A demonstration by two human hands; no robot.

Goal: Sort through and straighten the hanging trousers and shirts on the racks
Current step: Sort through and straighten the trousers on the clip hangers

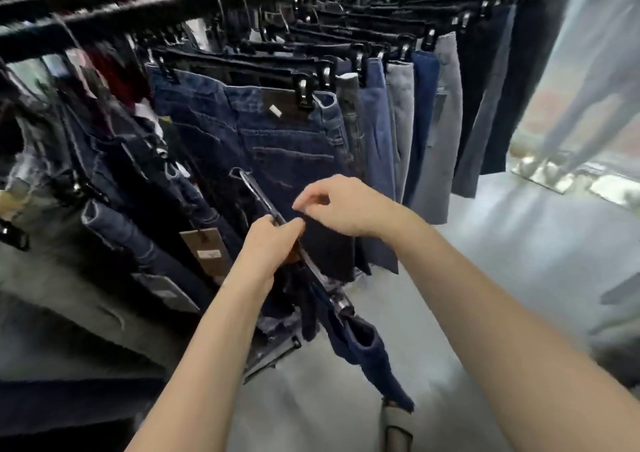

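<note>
Floor [519, 278]: pale grey, right side and under me.
Rail [34, 41]: black, runs from left up toward top centre.
Row [446, 105]: trousers on black clip hangers off the rail, packed side by side. Grey, blue and black, all edge-on to me.
Jeans [277, 147]: front of the row, dark blue, back pocket facing me, brown patch [277, 105] at the waistband. Clipped at both waist corners and hanging straight.
More dark denim [121, 174] hangs left of it. It's crowded and blurred, so I can't separate the pieces.
Trousers [329, 247]: the pair I'm working on. They're dark navy, off the rail, in front of the jeans' lower part, between my hands.
Hanger [256, 192]: metal and also off the rail. It's tilted, with the hook up-left and the bar running down-right under the trousers.
Left grip [268, 247]: fingers closed round the hanger bar, near its middle.
Right grip [346, 206]: thumb and forefinger pinching the trousers' top edge, just beside the left grip. Other fingers curled.
Tag [204, 249]: brown card, dangles left of my left wrist.
Clip [341, 304]: at the low end of the hanger, with a blue fold of cloth hanging from it.
</note>
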